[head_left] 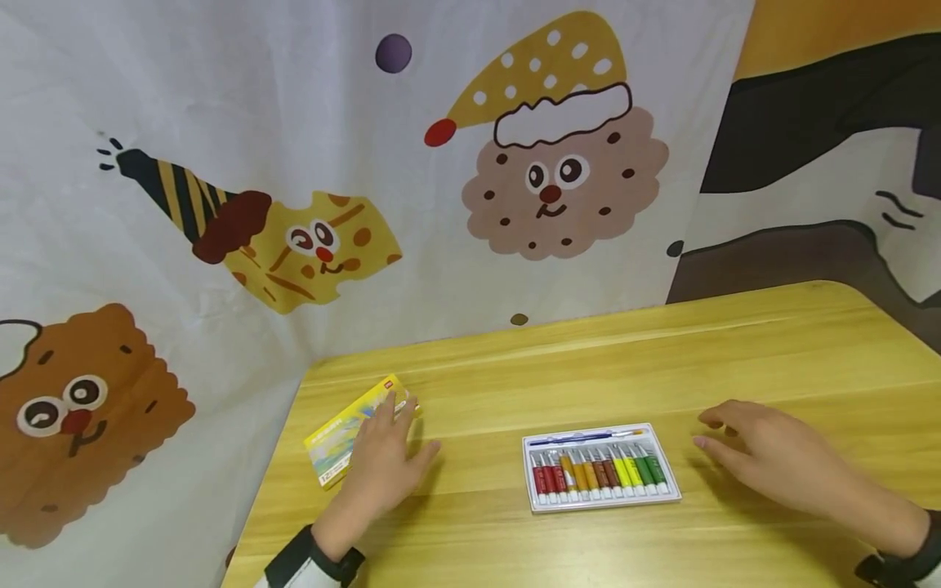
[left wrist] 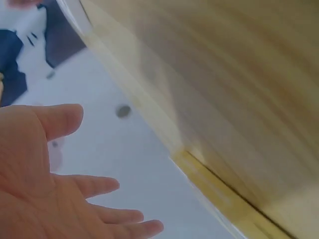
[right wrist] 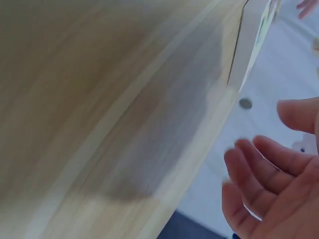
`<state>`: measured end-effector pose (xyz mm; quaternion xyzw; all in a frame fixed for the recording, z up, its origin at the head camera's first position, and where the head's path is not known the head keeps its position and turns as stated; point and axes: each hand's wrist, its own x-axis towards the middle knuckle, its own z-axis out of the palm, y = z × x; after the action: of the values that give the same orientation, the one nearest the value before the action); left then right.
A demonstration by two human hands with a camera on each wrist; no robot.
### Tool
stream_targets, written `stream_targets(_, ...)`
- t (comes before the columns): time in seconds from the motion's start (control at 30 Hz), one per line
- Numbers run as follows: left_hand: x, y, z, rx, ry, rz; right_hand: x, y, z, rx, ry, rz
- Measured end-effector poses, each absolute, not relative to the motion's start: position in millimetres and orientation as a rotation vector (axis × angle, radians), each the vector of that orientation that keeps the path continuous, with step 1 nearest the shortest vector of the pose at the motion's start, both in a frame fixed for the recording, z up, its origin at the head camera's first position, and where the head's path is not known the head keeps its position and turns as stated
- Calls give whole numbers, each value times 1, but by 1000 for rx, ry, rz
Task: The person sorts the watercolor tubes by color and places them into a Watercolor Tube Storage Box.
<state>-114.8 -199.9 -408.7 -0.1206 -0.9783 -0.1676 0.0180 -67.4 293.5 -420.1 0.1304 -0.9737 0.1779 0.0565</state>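
Note:
A white tray (head_left: 604, 505) of paint tubes lies on the table in the head view. Its small tubes (head_left: 599, 474) run from red through orange and brown to yellow and green, with a blue-handled paintbrush (head_left: 588, 438) along the top. My left hand (head_left: 385, 457), fingers spread, is over a yellow box (head_left: 331, 445); in the left wrist view a gap shows between hand and box (left wrist: 219, 191). To the right of the tray, my right hand (head_left: 772, 457) hovers with loosely bent fingers, holding nothing. The tray's side (right wrist: 244, 45) appears in the right wrist view.
The wooden table (head_left: 470, 539) reaches back to a pale curtain (head_left: 412, 310) printed with cartoon biscuits and cheese. The table's left edge runs close beside the yellow box. Dark cuffs (head_left: 312, 555) cover both wrists.

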Motion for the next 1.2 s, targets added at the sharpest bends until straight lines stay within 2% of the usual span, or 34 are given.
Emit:
stream_targets(0.37,-139,-288,-398,-93,-3366,-292,-65,254,-429,523,-3085,937)
stream_targets(0.53,-142,-313,-394,-53,-3458,-373,-68,248,-429,439,-3104,957)
stream_targets(0.8,-147,-323,-397,-6,-3480,-631,-73,245,-427,235,-3136,1076)
stream_targets(0.97,-146,-321,-396,-102,-3443,-619,-74,245,-425,96,-3215,1283)
stream_targets(1.2,-146,-316,-397,-131,-3432,-748,-78,243,-426,51,-3230,1386)
